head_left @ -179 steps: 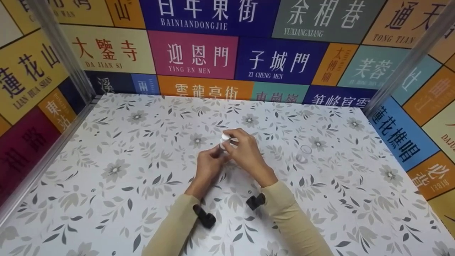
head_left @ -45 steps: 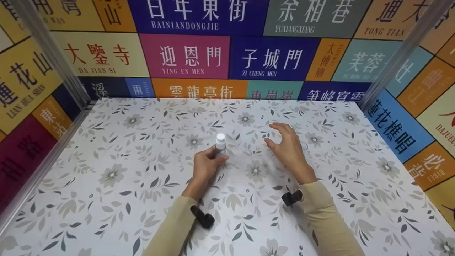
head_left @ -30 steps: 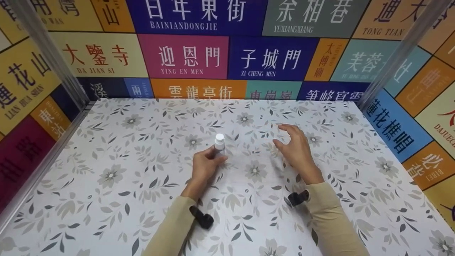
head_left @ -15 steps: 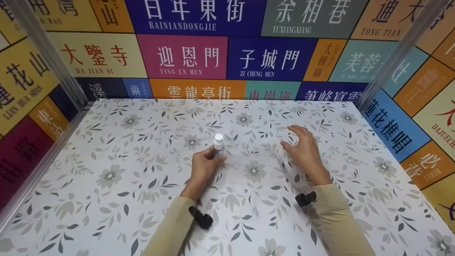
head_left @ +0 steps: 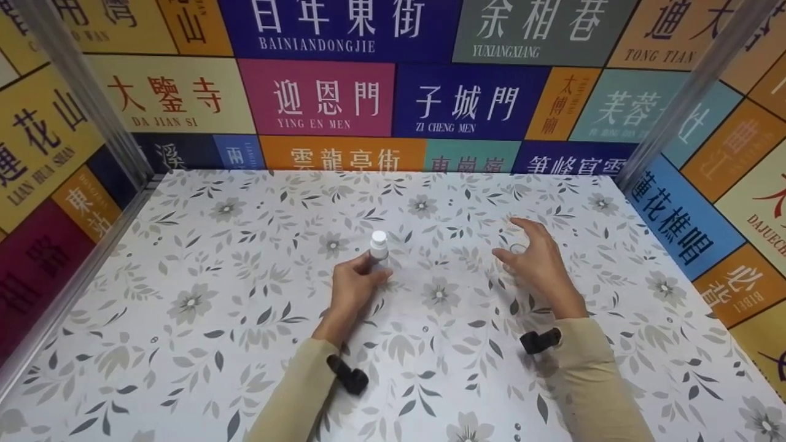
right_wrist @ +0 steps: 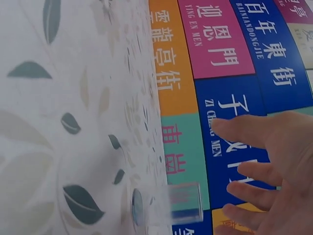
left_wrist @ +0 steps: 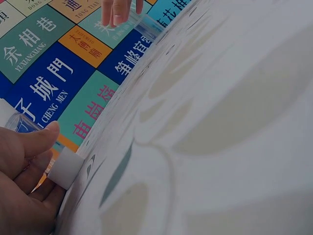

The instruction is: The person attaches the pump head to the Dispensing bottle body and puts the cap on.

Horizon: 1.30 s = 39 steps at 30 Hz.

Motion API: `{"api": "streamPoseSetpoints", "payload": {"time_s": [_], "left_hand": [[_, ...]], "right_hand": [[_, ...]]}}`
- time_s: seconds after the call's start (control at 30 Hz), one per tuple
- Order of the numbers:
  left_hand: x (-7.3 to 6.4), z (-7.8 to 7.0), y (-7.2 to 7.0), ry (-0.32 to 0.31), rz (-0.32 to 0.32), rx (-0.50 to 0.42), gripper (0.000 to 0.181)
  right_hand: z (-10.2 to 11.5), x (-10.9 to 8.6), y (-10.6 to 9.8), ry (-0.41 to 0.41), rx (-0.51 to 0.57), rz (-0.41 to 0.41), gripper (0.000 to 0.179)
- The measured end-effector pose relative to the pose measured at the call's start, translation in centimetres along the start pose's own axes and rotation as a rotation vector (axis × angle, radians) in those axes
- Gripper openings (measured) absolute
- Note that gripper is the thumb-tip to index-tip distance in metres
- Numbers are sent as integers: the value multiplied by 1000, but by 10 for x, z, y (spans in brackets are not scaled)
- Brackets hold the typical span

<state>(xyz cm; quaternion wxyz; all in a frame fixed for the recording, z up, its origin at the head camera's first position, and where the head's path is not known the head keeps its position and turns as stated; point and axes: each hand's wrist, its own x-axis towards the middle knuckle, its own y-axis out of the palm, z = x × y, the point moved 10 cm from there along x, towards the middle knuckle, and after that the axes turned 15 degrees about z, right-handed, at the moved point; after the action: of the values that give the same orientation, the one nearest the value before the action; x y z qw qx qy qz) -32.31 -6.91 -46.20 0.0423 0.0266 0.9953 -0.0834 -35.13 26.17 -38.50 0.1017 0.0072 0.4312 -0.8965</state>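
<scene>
My left hand [head_left: 353, 285] grips a small bottle [head_left: 379, 248] upright by its lower part, thumb and fingers curled round it. In the left wrist view the bottle has a clear body, and its white base [left_wrist: 66, 167] is right at the tabletop. My right hand [head_left: 537, 261] holds nothing; its thumb and fingers are spread apart with a gap between them. Partly behind that hand, a clear hollow cap [head_left: 517, 248] stands on the table. The right wrist view shows this clear cap [right_wrist: 187, 203] below the thumb and beside the fingertips.
The table [head_left: 245, 368] has a white cover printed with grey flowers and leaves. Colourful panels with lettering [head_left: 325, 98] rise behind it and at both sides. Clear corner posts [head_left: 694, 92] stand at the back. A black wrist camera [head_left: 350, 374] sits at each cuff.
Six seconds ago both hands were together at the bottle's white top. Since then my right hand has let go and moved right to the clear cap. My left hand stays on the bottle.
</scene>
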Motion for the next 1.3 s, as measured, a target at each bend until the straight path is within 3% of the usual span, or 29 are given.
{"api": "streamPoseSetpoints", "payload": {"time_s": [0.13,0.37,0.57,0.77,1.1,1.3], "left_hand": [[0,2,0,-11,-5,-8,51],[1,-1,0,47,-9,-22,49],[1,1,0,12,-13,-14,50],[1,1,1,16,-7,-17,50],[1,0,1,11,6,-27,50],[0,-2,2,47,14,-34,51]], "right_hand": [[-6,0,-4,-20,12,43,75],[-21,-1,-7,-26,66,105,79],[-31,1,0,-37,120,169,80],[-37,4,5,-45,132,178,78],[-48,6,7,35,136,185,79],[-57,6,13,73,194,194,75]]}}
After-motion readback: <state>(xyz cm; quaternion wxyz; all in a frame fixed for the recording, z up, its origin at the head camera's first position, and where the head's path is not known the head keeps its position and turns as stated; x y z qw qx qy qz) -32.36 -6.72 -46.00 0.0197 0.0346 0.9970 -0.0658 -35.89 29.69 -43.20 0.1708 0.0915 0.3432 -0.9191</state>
